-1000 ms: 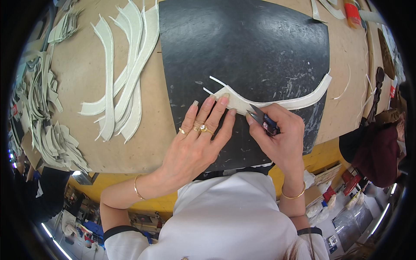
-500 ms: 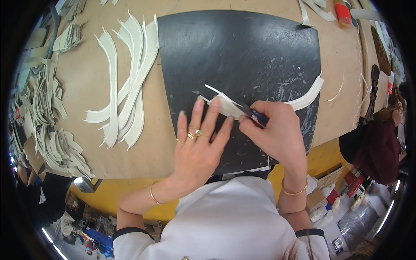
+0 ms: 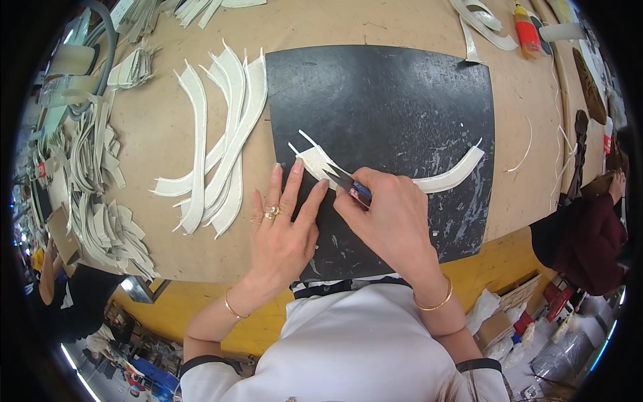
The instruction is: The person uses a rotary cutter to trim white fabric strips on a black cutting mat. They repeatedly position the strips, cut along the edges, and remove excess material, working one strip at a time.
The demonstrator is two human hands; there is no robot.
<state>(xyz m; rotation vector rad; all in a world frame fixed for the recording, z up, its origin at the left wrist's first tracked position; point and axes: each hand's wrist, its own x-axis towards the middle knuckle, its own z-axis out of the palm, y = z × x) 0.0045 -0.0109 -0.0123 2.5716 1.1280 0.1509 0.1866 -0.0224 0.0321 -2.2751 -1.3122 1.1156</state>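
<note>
A curved cream strip [image 3: 450,179] with raised piped edges lies across a black mat [image 3: 375,87]. Two thin cord tails stick out past its left end. My left hand [image 3: 284,231] is laid out with fingers spread, its fingertips pressing that end against the mat. Small thread snips [image 3: 346,181] with dark blades and a blue handle are gripped in my right hand [image 3: 395,214]. Their blades, slightly parted, point left over the strip's upper edge, close to my left fingertips. My right hand covers the strip's middle part.
Similar curved strips [image 3: 231,134] overlap left of the mat. Bundled strips [image 3: 90,154] are heaped along the far-left edge. A red-and-yellow bottle [image 3: 528,33] and loose cream strips [image 3: 485,27] are at the back right. Another person's dark red sleeve [image 3: 586,231] shows at right.
Both hands and the strip have shifted left across the mat. The snips' two blades now show apart near the strip's left end. The whole view has shifted slightly too.
</note>
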